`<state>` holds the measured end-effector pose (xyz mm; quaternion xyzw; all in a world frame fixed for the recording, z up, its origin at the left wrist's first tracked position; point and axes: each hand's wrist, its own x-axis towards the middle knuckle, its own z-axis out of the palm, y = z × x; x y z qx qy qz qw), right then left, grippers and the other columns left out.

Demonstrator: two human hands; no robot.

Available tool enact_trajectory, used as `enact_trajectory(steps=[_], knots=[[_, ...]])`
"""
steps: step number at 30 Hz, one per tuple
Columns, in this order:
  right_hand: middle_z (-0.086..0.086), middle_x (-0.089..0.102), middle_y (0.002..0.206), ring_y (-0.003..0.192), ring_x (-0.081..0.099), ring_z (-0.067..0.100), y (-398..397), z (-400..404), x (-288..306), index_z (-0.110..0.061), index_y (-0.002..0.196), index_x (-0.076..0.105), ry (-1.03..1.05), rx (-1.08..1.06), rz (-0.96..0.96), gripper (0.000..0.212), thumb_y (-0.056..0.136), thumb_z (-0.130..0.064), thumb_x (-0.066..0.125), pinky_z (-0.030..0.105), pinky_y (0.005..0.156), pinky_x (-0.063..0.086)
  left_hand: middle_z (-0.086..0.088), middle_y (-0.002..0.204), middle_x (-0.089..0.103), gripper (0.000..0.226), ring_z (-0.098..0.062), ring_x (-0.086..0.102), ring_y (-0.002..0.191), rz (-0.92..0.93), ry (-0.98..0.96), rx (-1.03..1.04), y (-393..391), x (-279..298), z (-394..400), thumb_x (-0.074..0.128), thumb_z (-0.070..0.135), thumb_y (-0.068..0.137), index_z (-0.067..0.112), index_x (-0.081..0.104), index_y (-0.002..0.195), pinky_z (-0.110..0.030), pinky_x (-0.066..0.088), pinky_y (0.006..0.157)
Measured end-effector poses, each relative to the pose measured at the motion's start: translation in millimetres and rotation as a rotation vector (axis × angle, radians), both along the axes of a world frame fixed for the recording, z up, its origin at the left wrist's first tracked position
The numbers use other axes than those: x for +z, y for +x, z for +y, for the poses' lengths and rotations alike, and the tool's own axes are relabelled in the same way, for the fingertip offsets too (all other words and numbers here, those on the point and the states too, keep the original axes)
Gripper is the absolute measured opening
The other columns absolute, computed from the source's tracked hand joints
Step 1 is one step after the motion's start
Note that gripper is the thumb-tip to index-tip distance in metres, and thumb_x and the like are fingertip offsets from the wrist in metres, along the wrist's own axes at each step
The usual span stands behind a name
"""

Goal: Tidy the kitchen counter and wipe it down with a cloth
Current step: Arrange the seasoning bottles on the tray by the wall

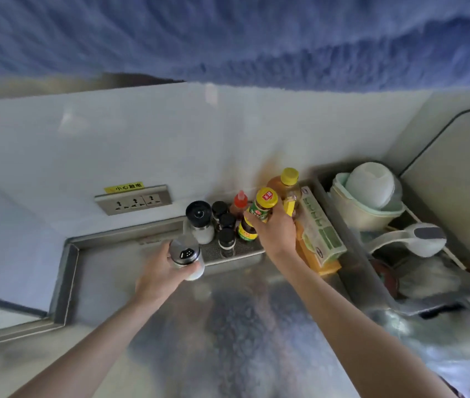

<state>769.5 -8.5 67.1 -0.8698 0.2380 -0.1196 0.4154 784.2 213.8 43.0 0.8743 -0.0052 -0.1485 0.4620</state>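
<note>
My left hand (162,272) grips a glass shaker (187,257) with a silver perforated lid, held just in front of the metal condiment tray (245,252). My right hand (278,231) is closed around a small green-labelled bottle with a yellow cap (264,205), lifted above the tray's right end. On the tray stand a black-lidded salt jar (200,222), several small dark-capped spice jars (226,225), a red-capped sauce bottle (239,204) and a dark bottle with a yellow-green label (246,229). A large amber bottle with a yellow cap (285,185) stands behind my right hand. No cloth is visible.
A green-and-white box (321,228) lies on a yellow box right of the tray. The sink (351,242) at right holds stacked bowls (368,193) and a white ladle (417,239). A wall socket strip (133,200) sits at left. The steel counter (228,326) spreads below my arms.
</note>
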Motion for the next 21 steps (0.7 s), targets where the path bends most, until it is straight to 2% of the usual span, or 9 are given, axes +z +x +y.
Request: enact_trajectory(steps=[3,6,11,13,17,19,21], knots=[[0.005,0.067,0.098,0.094,0.062,0.028,8.3,2.6,-19.7,-0.012,0.116,0.049,-0.003,0.037,0.059,0.044,0.083,-0.036,0.066,0.027,0.066,0.037,0.008,0.091,0.069,0.048,-0.011,0.065,0.087,0.014,-0.054,0.054,8.0,-1.7,3.4,0.075,0.043,0.048,0.028,0.057,0.089,-0.036,0.051,0.082],[0.007,0.067,0.102,0.097,0.061,0.030,11.2,2.2,-37.1,-0.011,0.112,0.049,0.016,0.048,0.090,0.041,0.082,-0.034,0.067,0.027,0.069,0.037,0.003,0.091,0.067,0.040,-0.016,0.063,0.087,0.010,-0.083,0.086,17.2,-0.7,-0.1,0.083,0.022,0.058,0.026,0.055,0.086,-0.029,0.049,0.077],[0.006,0.067,0.102,0.096,0.061,0.029,21.6,-0.3,-51.2,-0.012,0.111,0.050,0.018,0.068,0.104,0.040,0.082,-0.034,0.068,0.027,0.069,0.036,0.000,0.090,0.066,0.040,-0.018,0.063,0.085,-0.026,-0.052,0.148,40.6,-16.4,-10.6,0.081,0.017,0.060,0.018,0.056,0.091,-0.029,0.046,0.074],[0.006,0.067,0.102,0.097,0.061,0.030,25.3,-1.4,-54.2,-0.012,0.113,0.050,0.006,0.075,0.102,0.042,0.082,-0.034,0.068,0.026,0.070,0.035,0.000,0.090,0.067,0.042,-0.018,0.064,0.086,-0.012,-0.034,0.136,46.9,-24.4,-16.9,0.082,0.020,0.057,0.018,0.058,0.092,-0.032,0.050,0.076],[0.006,0.067,0.103,0.097,0.061,0.030,29.9,-0.8,-59.9,-0.014,0.122,0.048,-0.023,0.098,0.091,0.051,0.081,-0.034,0.069,0.026,0.070,0.037,-0.002,0.089,0.069,0.055,-0.018,0.065,0.085,0.006,0.014,0.087,58.9,-61.5,-23.1,0.077,0.047,0.042,0.021,0.062,0.088,-0.045,0.054,0.077],[0.006,0.067,0.101,0.095,0.061,0.030,29.9,1.1,-62.2,-0.015,0.123,0.047,-0.035,0.113,0.084,0.053,0.080,-0.034,0.070,0.027,0.069,0.039,-0.003,0.089,0.068,0.053,-0.019,0.065,0.084,0.016,0.053,0.082,61.8,-77.0,-28.3,0.077,0.050,0.041,0.024,0.062,0.084,-0.045,0.055,0.074],[0.005,0.066,0.102,0.095,0.061,0.029,29.1,2.8,-64.1,-0.015,0.121,0.048,-0.042,0.126,0.079,0.051,0.079,-0.034,0.070,0.029,0.070,0.041,-0.004,0.087,0.066,0.052,-0.019,0.063,0.084,0.015,0.071,0.070,58.4,-71.3,-35.4,0.074,0.048,0.040,0.021,0.062,0.084,-0.038,0.053,0.071]])
